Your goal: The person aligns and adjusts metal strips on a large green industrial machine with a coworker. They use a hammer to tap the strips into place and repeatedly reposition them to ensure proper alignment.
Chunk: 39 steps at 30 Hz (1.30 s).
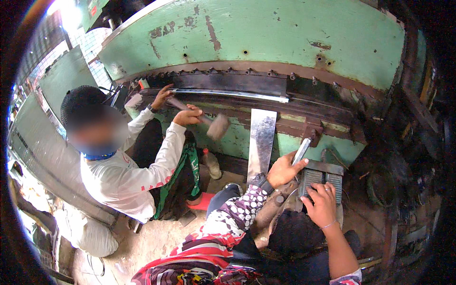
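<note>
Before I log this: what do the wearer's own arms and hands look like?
Both bare, no gloves. Left hand: dark wristband; long sleeve, white spots on dark, then red, black and white higher up. Right hand: thin bracelet, apparently a ring; forearm uncovered, patterned sleeve edge at the bottom.

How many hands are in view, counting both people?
4: the wearer's left hand, holding a short metal strip; the wearer's right hand, on a ribbed block; co-worker's right hand, gripping a mallet; co-worker's left hand, by a long metal strip.
</note>
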Each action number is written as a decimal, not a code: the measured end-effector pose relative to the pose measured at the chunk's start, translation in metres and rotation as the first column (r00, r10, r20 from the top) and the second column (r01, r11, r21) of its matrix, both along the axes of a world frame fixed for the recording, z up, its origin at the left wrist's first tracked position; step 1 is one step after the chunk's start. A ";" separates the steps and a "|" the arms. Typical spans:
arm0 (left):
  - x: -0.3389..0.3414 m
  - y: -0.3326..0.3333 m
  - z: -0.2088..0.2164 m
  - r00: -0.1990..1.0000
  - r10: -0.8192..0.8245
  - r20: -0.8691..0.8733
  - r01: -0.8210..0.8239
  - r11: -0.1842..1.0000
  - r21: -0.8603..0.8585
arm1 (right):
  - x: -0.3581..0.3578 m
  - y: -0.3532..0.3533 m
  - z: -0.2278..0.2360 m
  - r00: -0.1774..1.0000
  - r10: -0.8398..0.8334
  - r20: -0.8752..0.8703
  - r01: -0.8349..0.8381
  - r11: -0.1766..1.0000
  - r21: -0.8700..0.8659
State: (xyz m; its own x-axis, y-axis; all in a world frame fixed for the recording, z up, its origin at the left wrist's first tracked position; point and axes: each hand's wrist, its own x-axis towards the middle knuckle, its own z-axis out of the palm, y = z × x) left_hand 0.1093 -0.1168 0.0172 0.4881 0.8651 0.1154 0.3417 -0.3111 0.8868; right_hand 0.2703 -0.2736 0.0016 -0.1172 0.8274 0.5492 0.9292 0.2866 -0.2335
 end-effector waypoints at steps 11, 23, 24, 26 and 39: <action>-0.005 -0.009 0.010 1.000 0.024 0.003 -0.024 1.000 0.019 | 0.000 0.000 0.003 1.000 0.014 0.019 -0.011 0.990 -0.143; -0.010 0.006 -0.001 0.978 0.210 -0.005 -0.205 0.962 0.179 | 0.000 0.003 -0.013 0.995 -0.005 0.103 0.004 1.000 0.005; -0.009 0.009 0.003 0.973 0.229 0.011 -0.229 0.965 0.127 | 0.002 0.002 -0.015 0.991 -0.030 0.128 0.028 0.999 0.015; -0.009 0.012 0.007 0.965 0.187 0.183 -0.193 0.981 0.019 | 0.002 -0.002 -0.013 0.989 -0.052 0.135 0.052 0.999 0.009; -0.016 0.029 0.010 0.447 0.170 0.878 0.346 0.873 -0.345 | 0.008 -0.017 -0.025 0.980 -0.076 0.183 0.079 0.997 -0.007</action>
State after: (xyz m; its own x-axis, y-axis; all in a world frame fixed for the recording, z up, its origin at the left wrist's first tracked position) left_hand 0.0930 -0.0875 0.0268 0.4222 0.8907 0.1683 -0.6861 0.1927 0.7015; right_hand 0.2786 -0.2909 -0.0235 -0.1497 0.8453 0.5129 0.9758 0.2099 -0.0611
